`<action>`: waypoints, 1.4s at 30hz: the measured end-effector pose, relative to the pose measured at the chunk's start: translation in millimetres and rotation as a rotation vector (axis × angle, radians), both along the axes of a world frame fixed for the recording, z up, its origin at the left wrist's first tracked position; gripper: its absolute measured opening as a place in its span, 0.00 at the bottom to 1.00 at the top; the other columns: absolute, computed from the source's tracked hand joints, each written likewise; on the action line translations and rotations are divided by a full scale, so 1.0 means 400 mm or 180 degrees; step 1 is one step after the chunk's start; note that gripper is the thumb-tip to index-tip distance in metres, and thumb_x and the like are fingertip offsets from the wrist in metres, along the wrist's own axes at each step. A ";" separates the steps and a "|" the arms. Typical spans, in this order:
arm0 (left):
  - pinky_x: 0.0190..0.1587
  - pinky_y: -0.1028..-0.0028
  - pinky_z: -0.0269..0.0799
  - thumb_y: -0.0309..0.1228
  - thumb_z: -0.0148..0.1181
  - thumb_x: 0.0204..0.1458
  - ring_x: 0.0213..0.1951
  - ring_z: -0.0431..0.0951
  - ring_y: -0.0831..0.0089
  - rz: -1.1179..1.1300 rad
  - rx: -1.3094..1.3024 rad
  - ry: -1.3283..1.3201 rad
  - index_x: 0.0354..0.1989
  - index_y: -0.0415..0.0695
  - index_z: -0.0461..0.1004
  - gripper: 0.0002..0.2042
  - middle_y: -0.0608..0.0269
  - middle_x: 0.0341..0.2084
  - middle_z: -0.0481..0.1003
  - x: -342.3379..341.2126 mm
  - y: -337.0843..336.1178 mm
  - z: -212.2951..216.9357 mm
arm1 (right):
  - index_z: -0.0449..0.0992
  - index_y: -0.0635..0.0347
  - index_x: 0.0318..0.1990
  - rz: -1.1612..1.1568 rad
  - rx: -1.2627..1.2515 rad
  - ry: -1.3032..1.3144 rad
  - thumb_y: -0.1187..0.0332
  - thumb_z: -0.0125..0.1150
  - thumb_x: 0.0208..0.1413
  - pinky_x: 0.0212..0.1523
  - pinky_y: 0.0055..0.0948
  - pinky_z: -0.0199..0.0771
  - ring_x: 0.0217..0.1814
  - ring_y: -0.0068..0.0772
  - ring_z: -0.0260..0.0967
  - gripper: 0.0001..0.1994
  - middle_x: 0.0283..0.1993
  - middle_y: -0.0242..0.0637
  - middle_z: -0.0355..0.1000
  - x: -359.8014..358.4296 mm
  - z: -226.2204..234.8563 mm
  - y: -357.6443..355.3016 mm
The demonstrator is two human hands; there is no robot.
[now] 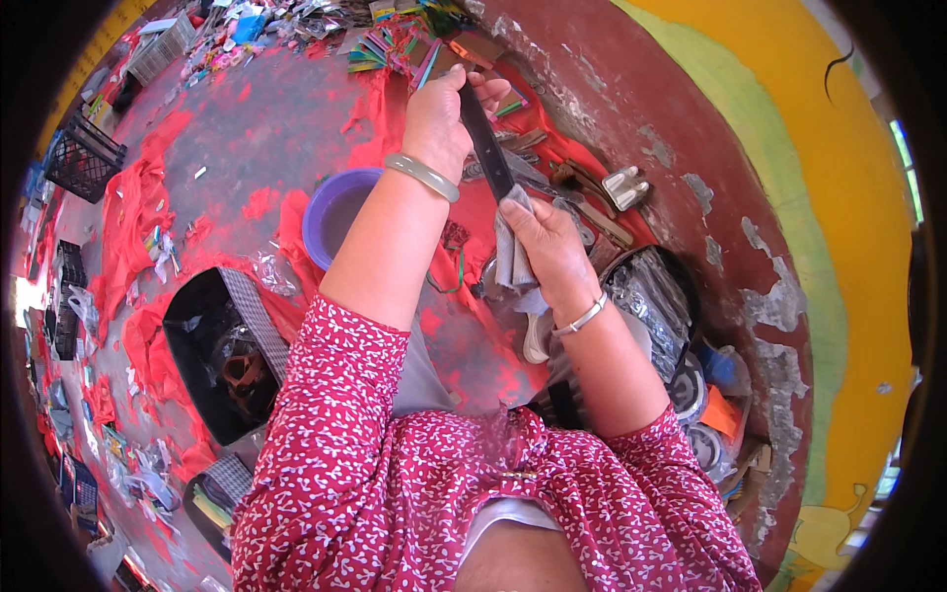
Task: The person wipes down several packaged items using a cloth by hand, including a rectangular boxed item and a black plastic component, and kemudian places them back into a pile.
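My left hand (442, 116) is raised at the upper middle, closed on the far end of a long, flat black bar (483, 138) with small dots along it. The bar slants down toward my right hand; I cannot tell exactly what it is. Around its near end, my right hand (554, 252) pinches a folded grey cloth (513, 242), which hangs below the fingers and hides that end. Beneath the hands, several tools and wooden-handled pieces (600, 212) lie on red cloth by the wall.
A purple basin (318, 222) stands left of my left forearm. Nearer is a black bin (197, 370) with dark items inside. A round black container (646, 296) of plastic-wrapped things sits by the red, peeling wall (710, 237). Black crates (84, 158) and scattered goods line the left.
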State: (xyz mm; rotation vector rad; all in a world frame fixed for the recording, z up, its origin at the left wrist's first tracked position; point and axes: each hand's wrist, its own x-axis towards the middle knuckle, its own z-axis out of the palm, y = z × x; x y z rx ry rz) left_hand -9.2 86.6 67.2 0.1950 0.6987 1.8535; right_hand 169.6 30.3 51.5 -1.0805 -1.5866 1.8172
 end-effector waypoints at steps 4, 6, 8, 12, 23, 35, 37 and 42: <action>0.36 0.67 0.71 0.32 0.41 0.57 0.30 0.76 0.56 0.0093 0.0051 -0.0023 0.28 0.37 0.65 0.11 0.44 0.25 0.74 -0.016 0.012 -0.022 | 0.71 0.61 0.27 -0.0068 -0.0059 -0.0131 0.64 0.51 0.57 0.20 0.16 0.60 0.20 0.12 0.59 0.11 0.19 0.23 0.65 0.045 0.020 -0.049; 0.39 0.64 0.71 0.32 0.40 0.58 0.32 0.76 0.56 0.0228 -0.0020 -0.0063 0.28 0.37 0.65 0.12 0.42 0.27 0.74 -0.046 0.017 -0.025 | 0.71 0.61 0.27 0.0030 0.0084 -0.0240 0.65 0.51 0.57 0.20 0.16 0.61 0.20 0.11 0.59 0.11 0.20 0.23 0.65 0.078 0.036 -0.083; 0.40 0.62 0.71 0.32 0.38 0.58 0.33 0.75 0.55 0.0391 -0.0089 -0.0066 0.28 0.38 0.64 0.12 0.42 0.29 0.74 -0.094 0.031 -0.042 | 0.71 0.61 0.27 0.0174 0.0115 -0.0451 0.66 0.51 0.57 0.22 0.16 0.62 0.21 0.11 0.59 0.10 0.21 0.23 0.65 0.116 0.041 -0.114; 0.40 0.62 0.71 0.32 0.38 0.59 0.36 0.75 0.56 0.0599 -0.0199 -0.0133 0.29 0.39 0.64 0.11 0.44 0.32 0.74 -0.144 0.041 -0.068 | 0.71 0.63 0.28 0.0267 -0.0066 -0.0465 0.67 0.51 0.57 0.25 0.16 0.62 0.24 0.11 0.59 0.10 0.21 0.22 0.65 0.199 0.050 -0.154; 0.32 0.65 0.70 0.30 0.34 0.58 0.29 0.74 0.58 0.0641 0.0253 0.0147 0.30 0.37 0.61 0.11 0.46 0.27 0.73 -0.340 0.083 -0.217 | 0.71 0.63 0.29 0.0656 -0.0289 -0.1075 0.67 0.49 0.57 0.16 0.16 0.58 0.16 0.16 0.60 0.10 0.19 0.27 0.67 0.400 0.193 -0.225; 0.39 0.60 0.71 0.42 0.35 0.60 0.40 0.73 0.51 0.0024 0.0388 -0.0182 0.32 0.33 0.65 0.21 0.44 0.33 0.72 -0.216 0.003 -0.107 | 0.63 0.66 0.51 -0.1028 0.0864 0.0627 0.56 0.37 0.62 0.46 0.26 0.64 0.42 0.29 0.66 0.21 0.44 0.41 0.68 0.399 0.149 -0.048; 0.39 0.65 0.71 0.52 0.30 0.58 0.44 0.72 0.53 -0.0570 0.0566 0.0427 0.39 0.32 0.66 0.30 0.43 0.39 0.72 -0.152 -0.009 -0.067 | 0.63 0.66 0.53 -0.1087 0.1191 0.0259 0.58 0.37 0.62 0.49 0.26 0.63 0.46 0.29 0.65 0.21 0.46 0.39 0.68 0.366 0.149 0.018; 0.39 0.70 0.70 0.67 0.24 0.48 0.46 0.72 0.58 -0.1578 0.0337 0.0814 0.49 0.31 0.63 0.44 0.44 0.45 0.69 -0.039 -0.031 -0.030 | 0.65 0.64 0.50 -0.1461 0.0989 0.1741 0.61 0.42 0.61 0.48 0.30 0.68 0.47 0.31 0.67 0.17 0.46 0.39 0.68 0.243 0.135 0.133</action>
